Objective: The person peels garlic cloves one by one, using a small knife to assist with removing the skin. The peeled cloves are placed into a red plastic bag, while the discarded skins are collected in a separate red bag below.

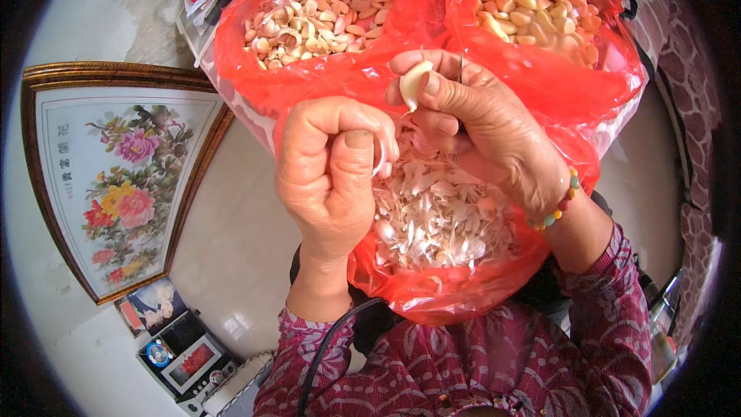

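My right hand point(492, 116) pinches a pale, peeled-looking garlic clove point(414, 86) between thumb and fingers. A thin metal blade point(461, 69) shows between the fingers of that same hand; its handle is hidden. My left hand point(333, 171) is curled to the left of it, thumb against the bent fingers, around a whitish piece of garlic point(379, 153). Whether that piece is skin or a clove, I cannot tell. Beneath both hands, loose papery garlic skins point(434, 226) fill a red plastic bag point(446, 298) at my lap.
Unpeeled garlic cloves point(324, 17) lie in red plastic at the back left. Peeled cloves point(532, 11) lie in red plastic at the back right. A framed flower picture point(127, 179) stands left, and a black cable point(324, 347) runs by my left sleeve.
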